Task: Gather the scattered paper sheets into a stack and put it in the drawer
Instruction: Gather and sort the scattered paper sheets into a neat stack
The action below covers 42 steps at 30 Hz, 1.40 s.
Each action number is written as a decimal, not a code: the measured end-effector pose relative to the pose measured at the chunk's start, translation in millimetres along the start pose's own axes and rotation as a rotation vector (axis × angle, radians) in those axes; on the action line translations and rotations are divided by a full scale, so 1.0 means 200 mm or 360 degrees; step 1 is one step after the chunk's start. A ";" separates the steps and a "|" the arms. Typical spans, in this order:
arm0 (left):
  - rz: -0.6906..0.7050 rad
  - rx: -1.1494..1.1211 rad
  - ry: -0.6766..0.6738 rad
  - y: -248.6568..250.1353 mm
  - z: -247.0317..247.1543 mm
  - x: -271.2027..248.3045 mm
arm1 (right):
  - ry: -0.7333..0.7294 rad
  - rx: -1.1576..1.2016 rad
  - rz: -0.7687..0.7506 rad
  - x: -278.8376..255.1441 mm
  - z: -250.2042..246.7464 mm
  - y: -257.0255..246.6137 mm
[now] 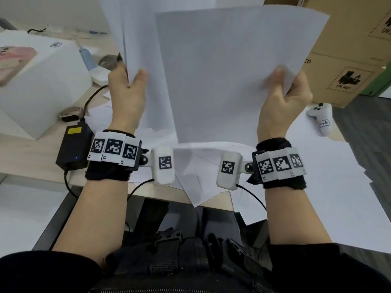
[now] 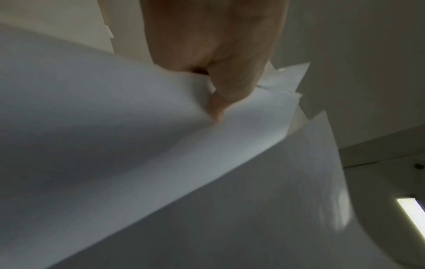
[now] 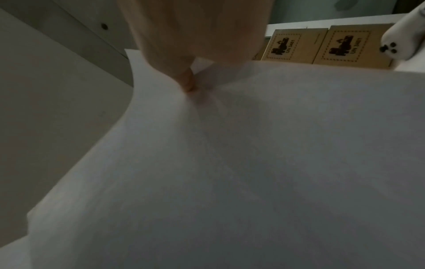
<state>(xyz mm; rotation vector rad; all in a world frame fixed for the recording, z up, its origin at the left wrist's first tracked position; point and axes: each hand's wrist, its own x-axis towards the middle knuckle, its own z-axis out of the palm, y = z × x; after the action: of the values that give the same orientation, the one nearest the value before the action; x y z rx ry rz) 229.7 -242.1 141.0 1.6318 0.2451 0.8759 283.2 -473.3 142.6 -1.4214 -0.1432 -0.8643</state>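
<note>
My left hand holds a few white sheets upright by their left edge, thumb in front; the left wrist view shows that thumb pressed on the sheets. My right hand pinches one large white sheet near its lower right corner and holds it raised in front of the left bundle. The right wrist view has the thumb on that sheet. More loose sheets lie scattered on the desk below. No drawer is visible.
A white box and a black power adapter with cable sit at left. Cardboard boxes stand at right, with a white controller beside them. The desk front edge runs just beyond my wrists.
</note>
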 end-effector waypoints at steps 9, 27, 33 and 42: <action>-0.0375 -0.0327 -0.0410 0.02 0.05 -0.06 | -0.0136 -0.0021 0.0511 0.09 0.14 0.06; -0.0021 -0.0240 -0.0034 -0.01 0.19 0.05 | -0.0037 0.0059 0.0341 0.16 0.24 0.12; -0.0025 -0.0208 -0.0117 -0.04 0.24 0.10 | -0.0368 0.0165 0.0571 0.12 0.26 0.14; -0.0136 -0.0374 -0.0152 -0.07 0.18 0.13 | -0.0693 0.0339 0.0642 0.10 0.20 0.15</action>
<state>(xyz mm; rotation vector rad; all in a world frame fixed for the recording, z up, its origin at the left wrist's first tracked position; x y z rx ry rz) 275.4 -251.1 139.0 1.4295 0.1385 0.7312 329.6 -448.7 138.0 -1.3556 -0.2585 -0.1950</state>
